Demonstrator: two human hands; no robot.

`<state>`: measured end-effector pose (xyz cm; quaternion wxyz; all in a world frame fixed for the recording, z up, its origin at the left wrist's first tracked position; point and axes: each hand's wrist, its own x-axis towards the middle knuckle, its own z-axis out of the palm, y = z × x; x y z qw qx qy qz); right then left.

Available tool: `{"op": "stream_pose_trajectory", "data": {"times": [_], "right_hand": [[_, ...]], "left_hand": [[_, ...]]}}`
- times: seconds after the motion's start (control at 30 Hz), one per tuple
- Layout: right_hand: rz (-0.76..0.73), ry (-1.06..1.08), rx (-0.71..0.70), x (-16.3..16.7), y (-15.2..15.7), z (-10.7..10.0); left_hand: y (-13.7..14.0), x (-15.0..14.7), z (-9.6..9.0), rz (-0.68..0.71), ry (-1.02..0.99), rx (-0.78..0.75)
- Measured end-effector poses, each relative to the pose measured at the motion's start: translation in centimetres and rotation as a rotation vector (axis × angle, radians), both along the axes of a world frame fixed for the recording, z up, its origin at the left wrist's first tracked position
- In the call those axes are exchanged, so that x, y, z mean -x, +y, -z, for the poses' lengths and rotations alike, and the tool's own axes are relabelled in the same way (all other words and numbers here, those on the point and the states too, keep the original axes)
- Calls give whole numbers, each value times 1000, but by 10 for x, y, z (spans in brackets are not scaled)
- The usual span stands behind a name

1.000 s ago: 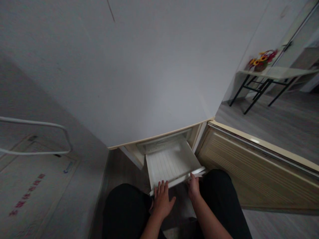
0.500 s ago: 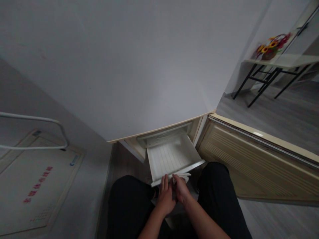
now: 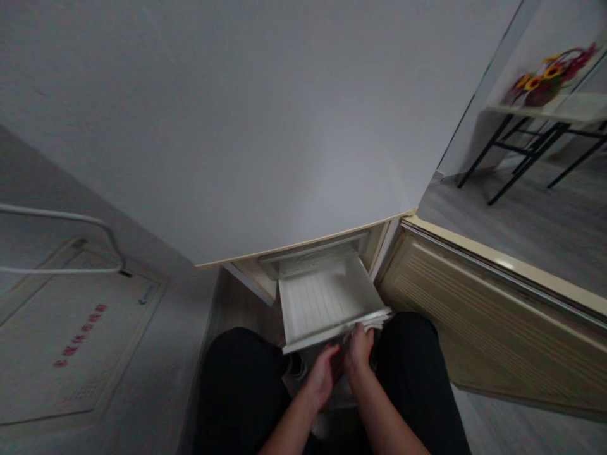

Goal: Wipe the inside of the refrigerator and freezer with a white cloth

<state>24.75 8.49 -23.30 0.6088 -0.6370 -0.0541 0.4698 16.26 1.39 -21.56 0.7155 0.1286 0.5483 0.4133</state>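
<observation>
A white drawer (image 3: 322, 300) is pulled out of the low opening of a fridge-like cabinet, and its inside shows bare ribbed plastic. My right hand (image 3: 359, 349) is closed on a white cloth (image 3: 375, 321) and presses it against the right part of the drawer's front edge. Just below that front, my left hand (image 3: 321, 378) is off the drawer, its fingers apart and holding nothing. Part of the cloth is hidden behind my right hand.
An opened beige door (image 3: 478, 303) stands to the right of my knee. Above the opening is a broad pale panel (image 3: 294, 126). A white metal rail (image 3: 61, 215) and a wall cover with red lettering (image 3: 95, 341) are at left. Flowers (image 3: 545, 79) stand on a far table (image 3: 573, 110).
My right hand has slid the cloth rightward along the drawer's front edge. My left hand has come off the drawer front and moved down towards me. The view has shifted slightly.
</observation>
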Motion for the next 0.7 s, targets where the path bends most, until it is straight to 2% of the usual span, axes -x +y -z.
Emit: {"op": "stream_pose_trajectory", "data": {"times": [0.03,0.1,0.27,0.43,0.7], "right_hand": [[6,-4,12,2,-2,0],[19,-14,20,4,-4,-1],[-54,123,-94,0,2,-13],[-143,317,-168,-5,14,-23],[-246,359,-245,0,21,-24]], "left_hand": [[7,1,-3,-126,-131,34],[21,3,-12,-256,-337,50],[37,-5,-31,-494,-479,26],[55,-13,-38,-556,-535,22],[82,-8,-40,-612,-603,-54]]}}
